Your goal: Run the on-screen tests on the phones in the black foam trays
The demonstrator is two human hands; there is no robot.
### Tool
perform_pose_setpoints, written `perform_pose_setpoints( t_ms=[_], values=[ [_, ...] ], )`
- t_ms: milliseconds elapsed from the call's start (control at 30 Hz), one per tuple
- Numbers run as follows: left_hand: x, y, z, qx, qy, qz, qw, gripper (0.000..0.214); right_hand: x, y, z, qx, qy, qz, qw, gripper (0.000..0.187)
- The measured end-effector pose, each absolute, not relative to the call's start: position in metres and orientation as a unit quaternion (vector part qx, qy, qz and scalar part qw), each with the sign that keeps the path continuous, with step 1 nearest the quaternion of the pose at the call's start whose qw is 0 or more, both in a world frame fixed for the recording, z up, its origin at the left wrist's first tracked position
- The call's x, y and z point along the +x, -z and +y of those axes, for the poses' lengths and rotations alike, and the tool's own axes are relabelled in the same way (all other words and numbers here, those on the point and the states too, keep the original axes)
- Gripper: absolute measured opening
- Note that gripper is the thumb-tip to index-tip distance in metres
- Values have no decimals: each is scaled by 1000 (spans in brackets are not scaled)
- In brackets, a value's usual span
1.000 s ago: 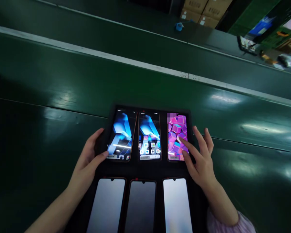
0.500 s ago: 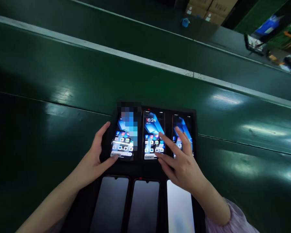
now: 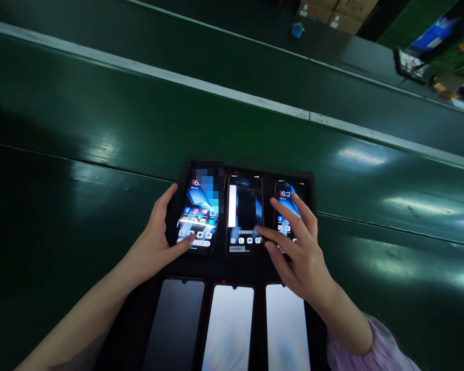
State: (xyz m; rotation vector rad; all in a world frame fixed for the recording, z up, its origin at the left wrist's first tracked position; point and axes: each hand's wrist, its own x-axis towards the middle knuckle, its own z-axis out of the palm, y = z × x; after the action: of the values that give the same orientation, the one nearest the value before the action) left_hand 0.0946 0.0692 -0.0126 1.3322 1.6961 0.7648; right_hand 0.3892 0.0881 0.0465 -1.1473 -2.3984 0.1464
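A black tray [image 3: 313,180] holds two rows of phones. The far row has three lit phones: a left phone [image 3: 199,216], a middle phone [image 3: 244,214] and a right phone [image 3: 290,198]. My left hand [image 3: 156,242] grips the left phone's edge, thumb on its lower screen. My right hand [image 3: 297,247] is spread over the right phone, with a fingertip touching the lower right of the middle phone's screen. In the near row lie a dark phone [image 3: 174,324] and two pale-screened phones, one in the middle [image 3: 228,330] and one on the right [image 3: 288,330].
The tray sits on a glossy dark green conveyor surface [image 3: 100,129] with a white stripe [image 3: 216,95] across the far side. Cardboard boxes [image 3: 336,13] and a small blue object [image 3: 297,29] are at the top, with cluttered items [image 3: 429,67] at top right.
My right hand has moved from the right phone toward the middle phone. All three far screens changed display. The near middle phone's screen went from dark to pale. My left hand stayed on the left phone.
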Motion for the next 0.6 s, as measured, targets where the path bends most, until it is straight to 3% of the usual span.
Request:
perform_pose_setpoints(
  t_ms=[400,600],
  values=[
    [94,14,90,476,-395,656,432,87,364,-37,110,-394,-69,-901,166,30],
    [101,11,106,548,-319,695,339,109,374,-33,111,-442,1,-868,226,26]
  ],
)
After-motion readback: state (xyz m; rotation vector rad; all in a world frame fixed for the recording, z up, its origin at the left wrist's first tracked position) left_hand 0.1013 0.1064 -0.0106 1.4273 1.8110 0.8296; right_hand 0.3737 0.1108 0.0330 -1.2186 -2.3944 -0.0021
